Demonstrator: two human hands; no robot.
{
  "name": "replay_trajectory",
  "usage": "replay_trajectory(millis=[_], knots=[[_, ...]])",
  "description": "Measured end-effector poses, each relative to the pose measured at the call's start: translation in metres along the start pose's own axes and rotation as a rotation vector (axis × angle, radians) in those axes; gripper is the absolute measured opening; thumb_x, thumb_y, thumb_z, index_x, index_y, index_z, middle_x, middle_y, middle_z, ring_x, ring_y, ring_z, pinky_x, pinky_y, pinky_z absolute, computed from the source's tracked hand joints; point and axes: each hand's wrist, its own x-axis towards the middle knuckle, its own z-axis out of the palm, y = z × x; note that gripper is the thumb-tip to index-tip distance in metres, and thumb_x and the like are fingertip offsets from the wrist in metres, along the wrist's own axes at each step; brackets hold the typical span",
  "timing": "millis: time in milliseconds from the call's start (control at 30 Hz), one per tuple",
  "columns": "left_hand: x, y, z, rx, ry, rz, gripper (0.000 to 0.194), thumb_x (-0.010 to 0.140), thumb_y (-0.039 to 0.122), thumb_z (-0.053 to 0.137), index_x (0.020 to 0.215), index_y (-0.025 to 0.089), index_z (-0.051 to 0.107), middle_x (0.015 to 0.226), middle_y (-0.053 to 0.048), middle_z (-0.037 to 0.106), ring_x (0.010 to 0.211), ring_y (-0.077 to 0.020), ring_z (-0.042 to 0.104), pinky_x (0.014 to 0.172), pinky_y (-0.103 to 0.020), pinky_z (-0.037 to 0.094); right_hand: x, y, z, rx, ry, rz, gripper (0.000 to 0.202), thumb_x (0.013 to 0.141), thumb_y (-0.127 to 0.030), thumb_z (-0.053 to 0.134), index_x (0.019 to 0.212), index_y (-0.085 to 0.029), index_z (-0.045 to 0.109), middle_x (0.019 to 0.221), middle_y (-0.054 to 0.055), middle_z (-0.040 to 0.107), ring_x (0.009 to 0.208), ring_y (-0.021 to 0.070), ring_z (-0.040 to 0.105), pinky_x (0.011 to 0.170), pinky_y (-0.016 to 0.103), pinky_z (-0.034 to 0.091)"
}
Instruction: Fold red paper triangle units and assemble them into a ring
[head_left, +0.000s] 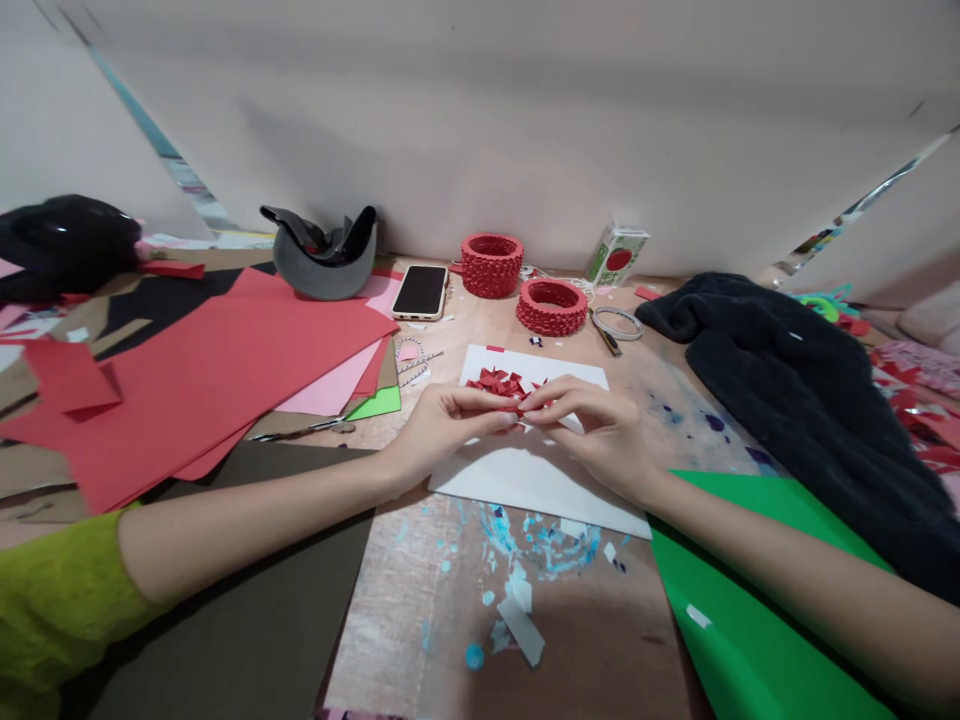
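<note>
Over a white sheet [525,485] my left hand [442,430] and my right hand [596,425] meet, fingertips pinched together. Between them is a small piece of red paper [516,405], mostly covered by the fingers. Just behind the fingertips, a pile of small folded red paper pieces [499,381] lies on the sheet. Farther back, two red rings built of many folded pieces stand on the table: a taller ring [491,272] and a lower ring [553,312] to its right.
Red paper sheets [202,370] spread across the left, with a grey cap [324,262] and a phone [420,292] behind. A small carton [618,257] stands near the wall. Dark cloth [780,380] and green sheet [757,570] lie right; paper scraps [521,625] lie in front.
</note>
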Motion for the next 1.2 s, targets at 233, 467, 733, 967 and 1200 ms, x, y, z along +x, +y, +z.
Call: replay_trajectory(millis=[233, 467, 733, 967, 1200], knots=[[-0.001, 0.000, 0.000, 0.000, 0.003, 0.004, 0.018, 0.073, 0.029, 0.075, 0.088, 0.019, 0.077, 0.093, -0.008, 0.075, 0.082, -0.0177, 0.067, 0.074, -0.027, 0.052, 0.001, -0.001, 0.001, 0.004, 0.005, -0.006, 0.010, 0.080, -0.016, 0.068, 0.081, -0.025, 0.072, 0.089, 0.005, 0.072, 0.087, 0.0193, 0.066, 0.079, 0.039, 0.054], [0.000, -0.001, 0.000, -0.018, 0.001, -0.022, 0.020, 0.072, 0.028, 0.076, 0.090, 0.019, 0.077, 0.092, -0.008, 0.076, 0.083, -0.0193, 0.068, 0.075, -0.030, 0.054, 0.001, -0.001, 0.000, -0.028, 0.021, 0.049, 0.011, 0.081, -0.017, 0.067, 0.083, -0.026, 0.073, 0.085, 0.004, 0.072, 0.086, 0.0197, 0.067, 0.079, 0.039, 0.054], [-0.002, 0.001, 0.002, -0.118, -0.055, -0.042, 0.018, 0.076, 0.027, 0.074, 0.091, 0.018, 0.077, 0.092, -0.009, 0.076, 0.083, -0.0194, 0.070, 0.079, -0.031, 0.055, 0.004, -0.004, -0.002, -0.122, 0.025, 0.090, 0.017, 0.083, -0.016, 0.065, 0.091, -0.028, 0.075, 0.084, 0.003, 0.069, 0.079, 0.0174, 0.064, 0.071, 0.034, 0.051], [-0.002, 0.003, 0.004, -0.145, -0.064, -0.056, 0.016, 0.077, 0.026, 0.073, 0.092, 0.019, 0.077, 0.092, -0.008, 0.076, 0.084, -0.0164, 0.070, 0.078, -0.026, 0.054, 0.005, -0.010, 0.002, -0.073, 0.039, 0.122, 0.012, 0.081, -0.017, 0.068, 0.086, -0.026, 0.074, 0.081, 0.002, 0.071, 0.076, 0.0175, 0.064, 0.070, 0.034, 0.050], [-0.001, 0.002, 0.002, -0.105, -0.025, -0.044, 0.012, 0.075, 0.024, 0.075, 0.085, 0.020, 0.078, 0.085, -0.005, 0.077, 0.074, -0.0113, 0.067, 0.068, -0.019, 0.051, 0.006, -0.010, 0.008, 0.008, 0.084, 0.231, 0.010, 0.076, -0.013, 0.071, 0.075, -0.023, 0.074, 0.074, 0.000, 0.073, 0.069, 0.0148, 0.065, 0.067, 0.030, 0.049]])
